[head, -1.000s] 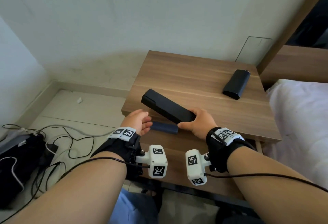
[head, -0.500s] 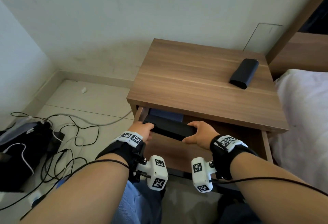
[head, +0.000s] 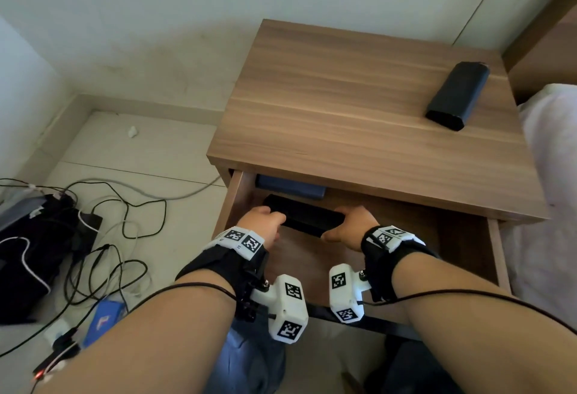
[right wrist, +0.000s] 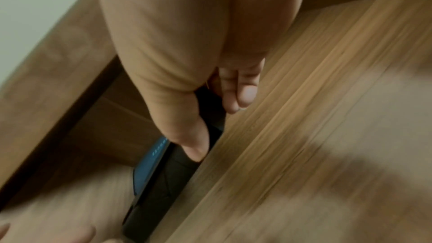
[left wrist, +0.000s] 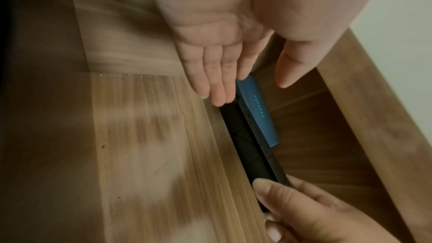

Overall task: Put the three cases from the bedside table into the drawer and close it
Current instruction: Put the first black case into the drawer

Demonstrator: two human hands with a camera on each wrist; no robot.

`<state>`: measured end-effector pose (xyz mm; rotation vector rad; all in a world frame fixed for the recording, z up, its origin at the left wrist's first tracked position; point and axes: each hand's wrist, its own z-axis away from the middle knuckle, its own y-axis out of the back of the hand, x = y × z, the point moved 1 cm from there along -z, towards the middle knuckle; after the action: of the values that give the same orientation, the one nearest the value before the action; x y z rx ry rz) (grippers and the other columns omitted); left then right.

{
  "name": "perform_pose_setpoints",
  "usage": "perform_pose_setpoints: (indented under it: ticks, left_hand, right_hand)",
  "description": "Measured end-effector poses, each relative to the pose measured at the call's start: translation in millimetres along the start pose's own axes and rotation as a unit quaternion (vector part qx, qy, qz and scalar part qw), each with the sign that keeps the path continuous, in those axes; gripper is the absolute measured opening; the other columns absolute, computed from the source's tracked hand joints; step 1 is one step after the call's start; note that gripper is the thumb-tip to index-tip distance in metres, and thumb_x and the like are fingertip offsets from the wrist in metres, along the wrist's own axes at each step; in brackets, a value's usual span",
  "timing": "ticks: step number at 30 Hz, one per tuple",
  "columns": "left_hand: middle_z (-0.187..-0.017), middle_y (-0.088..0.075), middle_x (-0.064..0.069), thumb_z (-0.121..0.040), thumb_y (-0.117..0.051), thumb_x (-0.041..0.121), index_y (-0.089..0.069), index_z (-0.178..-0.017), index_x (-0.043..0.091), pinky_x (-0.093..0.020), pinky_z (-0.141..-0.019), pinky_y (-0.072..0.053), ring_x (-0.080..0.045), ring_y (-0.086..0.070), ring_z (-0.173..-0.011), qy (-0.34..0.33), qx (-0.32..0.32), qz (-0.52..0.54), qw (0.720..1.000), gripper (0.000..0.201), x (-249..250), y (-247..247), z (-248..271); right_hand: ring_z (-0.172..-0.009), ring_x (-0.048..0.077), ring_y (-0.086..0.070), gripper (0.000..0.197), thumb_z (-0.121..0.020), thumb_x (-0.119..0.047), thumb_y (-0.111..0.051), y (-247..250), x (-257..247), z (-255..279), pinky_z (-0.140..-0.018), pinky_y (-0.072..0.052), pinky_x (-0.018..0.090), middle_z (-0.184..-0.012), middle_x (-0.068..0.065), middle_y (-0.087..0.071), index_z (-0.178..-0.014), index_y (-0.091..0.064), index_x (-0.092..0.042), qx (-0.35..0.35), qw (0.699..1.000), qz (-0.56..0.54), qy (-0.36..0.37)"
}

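Observation:
The bedside table (head: pixel 343 97) has its drawer (head: pixel 406 247) pulled out. A blue case (head: pixel 290 186) (left wrist: pixel 257 112) lies at the drawer's back left. In front of it, a long black case (head: pixel 304 215) (left wrist: pixel 252 154) (right wrist: pixel 163 182) sits low in the drawer between my hands. My right hand (head: pixel 346 226) (right wrist: pixel 215 133) pinches its right end, thumb on one side and fingers on the other. My left hand (head: pixel 265 222) touches its left end with straight fingers (left wrist: pixel 217 84), thumb apart. A third, shorter black case (head: pixel 457 95) lies on the tabletop at the far right.
Tangled cables (head: pixel 125 222) and a black bag (head: pixel 31 253) lie on the floor to the left. A bed with a white sheet (head: pixel 555 175) adjoins the table on the right. The wall stands close behind the table.
Both hands have carried the long black case from the tabletop's front edge down into the open drawer, in front of the blue case. The left hand now touches its end.

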<state>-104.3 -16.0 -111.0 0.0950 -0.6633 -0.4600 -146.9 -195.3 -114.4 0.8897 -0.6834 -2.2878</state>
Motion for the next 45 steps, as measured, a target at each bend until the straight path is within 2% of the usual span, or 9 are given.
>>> perform_pose_setpoints:
  ticks: [4, 9, 11, 16, 23, 30, 36, 41, 45]
  left_hand:
    - [-0.128, -0.062, -0.017, -0.064, -0.054, 0.037, -0.048, -0.132, 0.013, -0.048, -0.102, -0.046, -0.034, -0.059, -0.119, -0.005, 0.013, -0.023, 1.000, 0.072, -5, -1, -22]
    - [-0.087, -0.062, -0.012, -0.059, -0.051, 0.039, -0.048, -0.077, 0.023, -0.041, -0.094, -0.048, -0.038, -0.064, -0.100, 0.020, 0.004, -0.021, 1.000, 0.024, -8, 1, -39]
    - [-0.074, -0.059, -0.008, -0.063, -0.053, 0.036, -0.049, -0.079, 0.023, -0.036, -0.081, -0.046, -0.032, -0.059, -0.084, 0.014, 0.010, -0.013, 1.000, 0.022, -7, 0, -42]
    - [-0.074, -0.059, -0.003, -0.083, -0.053, 0.025, -0.051, -0.129, 0.011, -0.032, -0.073, -0.045, -0.022, -0.059, -0.072, 0.024, 0.012, 0.012, 1.000, 0.049, -14, -3, -47]
    - [-0.074, -0.057, -0.002, -0.086, -0.053, 0.023, -0.047, -0.135, 0.012, -0.032, -0.074, -0.044, -0.017, -0.057, -0.067, 0.014, 0.021, 0.017, 1.000, 0.051, -15, -3, -50]
    - [-0.071, -0.056, -0.001, -0.087, -0.053, 0.022, -0.051, -0.124, 0.016, -0.032, -0.076, -0.044, -0.015, -0.055, -0.063, -0.001, 0.024, 0.013, 1.000, 0.038, -9, -3, -41]
    - [-0.058, -0.047, -0.002, -0.072, -0.056, 0.027, -0.050, -0.069, 0.020, -0.027, -0.061, -0.035, -0.021, -0.045, -0.054, -0.004, 0.002, 0.009, 1.000, 0.010, 5, 0, -23]
    - [-0.065, -0.049, -0.004, -0.083, -0.051, 0.021, -0.057, -0.102, 0.014, -0.024, -0.059, -0.037, -0.019, -0.047, -0.053, -0.042, -0.013, -0.008, 0.999, 0.021, 19, -1, -3]
    - [-0.046, -0.034, 0.004, -0.087, -0.048, 0.014, -0.042, -0.070, 0.012, -0.020, -0.042, -0.023, -0.010, -0.033, -0.037, -0.060, -0.017, 0.011, 0.998, 0.018, 27, -4, 17]
  right_hand:
    - [-0.106, 0.025, -0.062, 0.073, -0.063, -0.042, -0.077, -6, -6, -18, -0.088, -0.054, 0.032, -0.123, 0.013, -0.060, -0.127, -0.057, -0.013, -0.002, 1.000, 0.014, -0.021]
    - [-0.131, 0.026, -0.044, 0.075, -0.074, -0.031, -0.074, -9, -14, -32, -0.105, -0.043, 0.034, -0.138, 0.012, -0.049, -0.141, -0.042, -0.018, 0.012, 1.000, 0.020, -0.013]
    - [-0.135, 0.027, -0.036, 0.074, -0.079, -0.028, -0.071, -12, -16, -38, -0.108, -0.040, 0.033, -0.142, 0.011, -0.042, -0.144, -0.037, -0.016, 0.002, 1.000, 0.027, -0.014]
    - [-0.140, 0.025, -0.028, 0.073, -0.083, -0.024, -0.066, -19, -22, -47, -0.109, -0.037, 0.030, -0.147, 0.008, -0.036, -0.145, -0.031, -0.015, 0.002, 0.999, 0.030, -0.012]
    - [-0.137, 0.026, -0.032, 0.070, -0.082, -0.027, -0.064, -18, -20, -53, -0.109, -0.036, 0.030, -0.145, 0.011, -0.041, -0.144, -0.035, -0.012, 0.008, 0.999, 0.020, -0.040]
    - [-0.115, 0.025, -0.055, 0.063, -0.074, -0.037, -0.064, -16, -16, -54, -0.082, -0.046, 0.025, -0.130, 0.009, -0.056, -0.132, -0.051, -0.015, 0.018, 0.998, 0.048, -0.037]
    - [-0.097, 0.020, -0.060, 0.064, -0.067, -0.047, -0.060, -14, -5, -49, -0.061, -0.038, 0.020, -0.122, 0.007, -0.061, -0.121, -0.058, -0.013, 0.018, 0.999, 0.043, -0.016]
    - [-0.107, 0.025, -0.062, 0.052, -0.078, -0.023, -0.068, 7, -12, -10, -0.086, -0.051, 0.029, -0.119, 0.009, -0.065, -0.127, -0.056, -0.012, 0.027, 0.998, -0.052, -0.006]
    - [-0.102, 0.021, -0.062, 0.049, -0.079, -0.025, -0.069, 11, -11, 4, -0.078, -0.044, 0.023, -0.118, 0.008, -0.065, -0.125, -0.058, -0.014, 0.039, 0.994, -0.104, 0.016]
